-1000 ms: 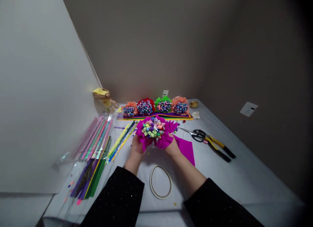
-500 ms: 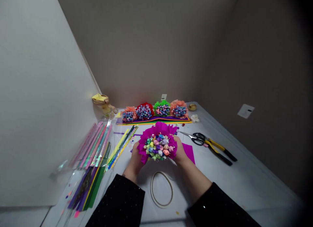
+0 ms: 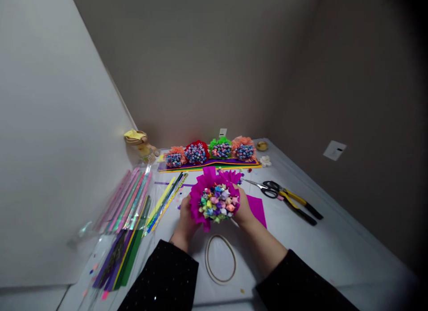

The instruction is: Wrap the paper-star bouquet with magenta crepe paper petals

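Between my hands is a small bouquet of folded paper stars [image 3: 219, 203], pastel and mixed in colour, ringed by a ruffled magenta crepe paper wrap [image 3: 200, 190]. My left hand [image 3: 186, 219] closes round the wrap from the left, its fingertips hidden behind the paper. On the other side my right hand [image 3: 243, 208] grips the wrap, fingers partly covered by it. The bouquet's underside is out of sight. Below it on the white table lies a roll of tape or ring [image 3: 220, 259]. A flat magenta paper sheet [image 3: 257, 210] rests beside my right wrist.
Finished-looking star bouquets [image 3: 197, 152] line the back on stacked coloured sheets [image 3: 210, 165]. Scissors [image 3: 267, 188] and yellow-handled pliers [image 3: 301, 206] lie right. Paper strips [image 3: 163, 204] and plastic-bagged strips [image 3: 129, 199] lie left. A tan container [image 3: 135, 137] stands at back left.
The bouquet has turned slightly in my hands, and its magenta ruffle sits differently, standing higher at upper left and hanging lower at bottom left. Both hands keep their hold.
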A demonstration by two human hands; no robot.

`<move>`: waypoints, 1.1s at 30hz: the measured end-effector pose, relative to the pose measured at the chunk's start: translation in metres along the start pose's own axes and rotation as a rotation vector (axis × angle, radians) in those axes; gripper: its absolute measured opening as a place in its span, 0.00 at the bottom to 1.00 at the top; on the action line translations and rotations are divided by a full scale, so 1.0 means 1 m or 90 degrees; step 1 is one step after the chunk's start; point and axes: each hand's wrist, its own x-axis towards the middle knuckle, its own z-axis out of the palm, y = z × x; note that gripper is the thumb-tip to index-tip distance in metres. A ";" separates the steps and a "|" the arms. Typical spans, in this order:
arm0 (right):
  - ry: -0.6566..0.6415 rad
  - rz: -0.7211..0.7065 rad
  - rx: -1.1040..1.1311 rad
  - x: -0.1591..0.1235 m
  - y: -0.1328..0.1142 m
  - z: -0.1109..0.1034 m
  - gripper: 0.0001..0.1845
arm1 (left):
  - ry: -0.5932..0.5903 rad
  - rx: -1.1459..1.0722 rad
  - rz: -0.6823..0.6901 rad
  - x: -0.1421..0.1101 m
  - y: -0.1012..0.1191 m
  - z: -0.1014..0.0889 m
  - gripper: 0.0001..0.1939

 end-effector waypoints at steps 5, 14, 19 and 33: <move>-0.014 -0.046 -0.114 -0.003 0.001 -0.002 0.08 | -0.025 0.044 0.065 -0.001 0.006 0.001 0.09; -0.024 -0.035 -0.054 -0.004 0.018 0.000 0.15 | 0.027 0.080 0.105 0.001 0.015 0.004 0.06; 0.040 -0.024 -0.084 -0.006 0.034 -0.003 0.17 | 0.035 0.142 0.064 0.003 0.015 0.008 0.06; 0.040 -0.003 -0.027 -0.005 0.035 0.002 0.11 | -0.002 0.139 0.067 0.005 0.017 0.004 0.02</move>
